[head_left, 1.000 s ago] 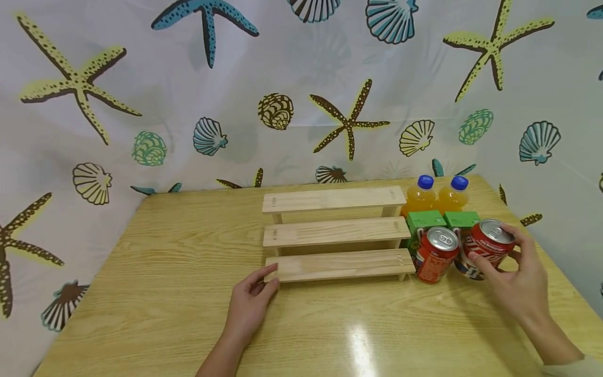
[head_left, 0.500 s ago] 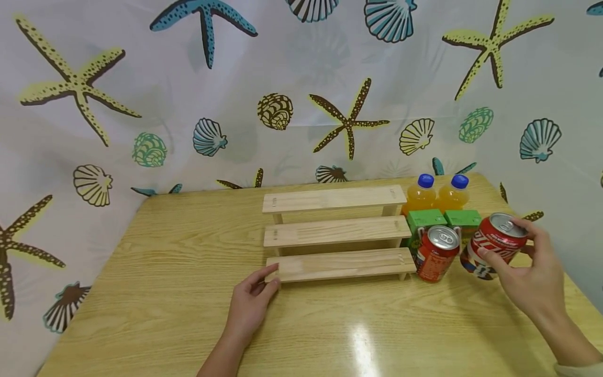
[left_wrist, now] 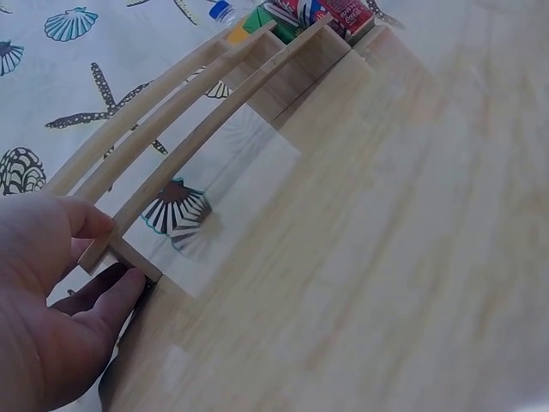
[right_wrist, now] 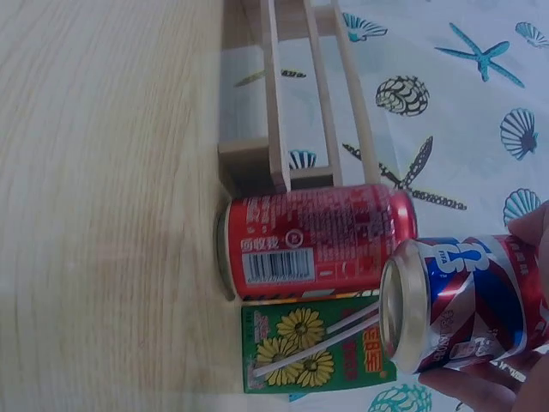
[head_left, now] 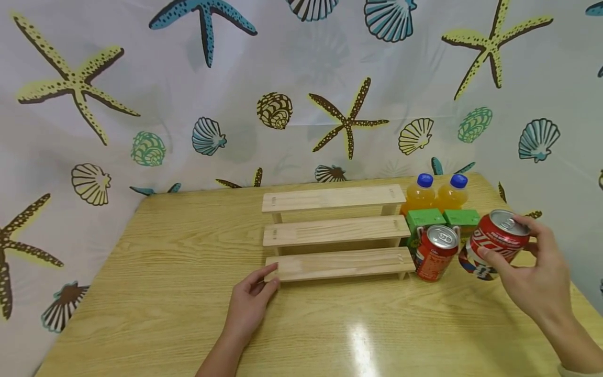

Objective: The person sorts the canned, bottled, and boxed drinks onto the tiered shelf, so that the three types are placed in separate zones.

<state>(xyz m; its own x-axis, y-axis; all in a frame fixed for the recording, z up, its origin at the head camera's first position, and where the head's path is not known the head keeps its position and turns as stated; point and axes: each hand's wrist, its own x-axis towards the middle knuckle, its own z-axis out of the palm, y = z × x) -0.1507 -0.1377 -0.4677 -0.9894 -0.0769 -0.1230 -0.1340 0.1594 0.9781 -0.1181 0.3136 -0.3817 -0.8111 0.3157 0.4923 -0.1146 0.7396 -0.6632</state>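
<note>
In the head view my right hand (head_left: 537,280) grips a red cola can (head_left: 501,235) around its side, thumb in front. The can is tilted and raised; its silver bottom edge shows in the right wrist view. A second cola can (head_left: 435,254) stands upright on the table to its left. My left hand (head_left: 248,303) pinches the left end of the lowest step of a three-step wooden display rack (head_left: 339,266). In the left wrist view, the thumb (left_wrist: 120,300) is under that step's end and a finger is on top.
Behind the cans stand two green drink cartons (head_left: 425,217) with straws. Two orange juice bottles (head_left: 421,196) with blue caps are at the back, beside the rack's right end. A shell-patterned cloth (head_left: 282,68) hangs behind the wooden table (head_left: 188,251).
The can in my right hand has moved up and to the right, away from the other can. My left hand stays at the rack's end.
</note>
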